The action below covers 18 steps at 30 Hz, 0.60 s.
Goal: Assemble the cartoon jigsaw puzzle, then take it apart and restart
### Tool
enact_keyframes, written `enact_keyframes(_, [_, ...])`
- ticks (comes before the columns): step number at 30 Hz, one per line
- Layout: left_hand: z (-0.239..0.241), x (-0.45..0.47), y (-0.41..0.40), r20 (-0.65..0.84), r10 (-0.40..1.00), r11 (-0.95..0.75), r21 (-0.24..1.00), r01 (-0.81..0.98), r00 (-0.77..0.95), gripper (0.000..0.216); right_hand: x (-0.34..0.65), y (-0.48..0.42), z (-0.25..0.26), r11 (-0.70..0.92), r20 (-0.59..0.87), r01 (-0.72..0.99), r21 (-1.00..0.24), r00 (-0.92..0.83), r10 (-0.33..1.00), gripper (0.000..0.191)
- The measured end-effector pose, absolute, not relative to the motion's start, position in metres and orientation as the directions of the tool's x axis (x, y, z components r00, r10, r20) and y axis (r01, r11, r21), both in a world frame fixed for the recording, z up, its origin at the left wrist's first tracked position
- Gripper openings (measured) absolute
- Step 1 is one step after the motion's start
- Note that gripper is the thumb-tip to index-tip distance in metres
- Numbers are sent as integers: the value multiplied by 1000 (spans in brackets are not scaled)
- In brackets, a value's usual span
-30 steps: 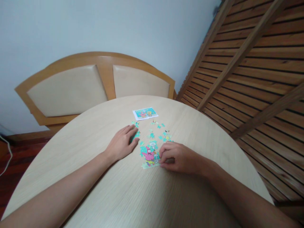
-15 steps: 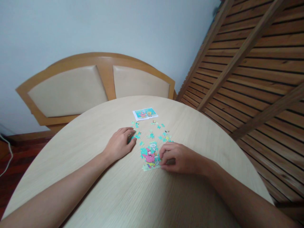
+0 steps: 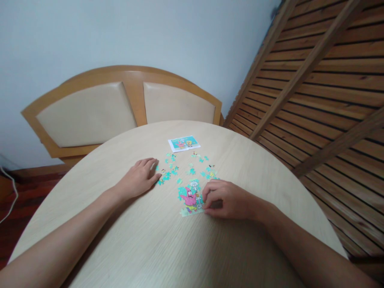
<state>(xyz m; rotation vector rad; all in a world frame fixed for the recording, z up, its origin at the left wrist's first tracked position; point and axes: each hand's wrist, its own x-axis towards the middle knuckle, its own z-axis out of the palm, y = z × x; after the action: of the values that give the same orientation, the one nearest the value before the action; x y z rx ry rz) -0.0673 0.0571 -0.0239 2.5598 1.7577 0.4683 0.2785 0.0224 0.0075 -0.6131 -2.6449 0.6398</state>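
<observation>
A partly joined jigsaw puzzle (image 3: 189, 197) lies flat on the table, showing a pink starfish figure beside a pale, long-nosed one. At its right edge is my right hand (image 3: 226, 200), its fingers curled and fingertips drawn together against the border. Whatever those fingertips hold, if anything, is hidden. My left hand (image 3: 136, 179) rests farther left, palm down, thumb and fingers apart and nothing in it. Just beyond its fingertips are loose puzzle pieces (image 3: 166, 176), mostly turquoise. More loose pieces (image 3: 210, 173) lie above my right hand, and a small group (image 3: 192, 171) sits between.
Behind the pieces lies a picture card (image 3: 184, 143) printed with the cartoon figures. The round wooden table (image 3: 144, 240) carries everything. A padded bench back (image 3: 87, 114) stands against the wall beyond it, and a slatted wooden panel (image 3: 300, 92) rises on the right.
My left hand has drawn back to the left and spread its fingers, uncovering loose pieces that it hid. My right hand stays at the puzzle's edge.
</observation>
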Motion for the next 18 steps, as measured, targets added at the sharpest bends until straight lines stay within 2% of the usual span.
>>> enact_keyframes(7, [-19,-59,55,280,896,-398,165,903,344,64,279,22,11,801,228,343,-491,-837,498,11])
enact_keyframes(12, [-23,-50,53,346,864,-439,159,884,367,61,273,26,4,745,266,530,-405,-711,651,43])
enact_keyframes(15, [-29,-41,52,372,840,-482,175,859,395,55,265,29,-2,706,189,618,-347,-691,698,59])
enact_keyframes(18, [-33,-35,51,379,835,-492,188,850,399,54,261,29,-6,672,103,666,-325,-681,725,65])
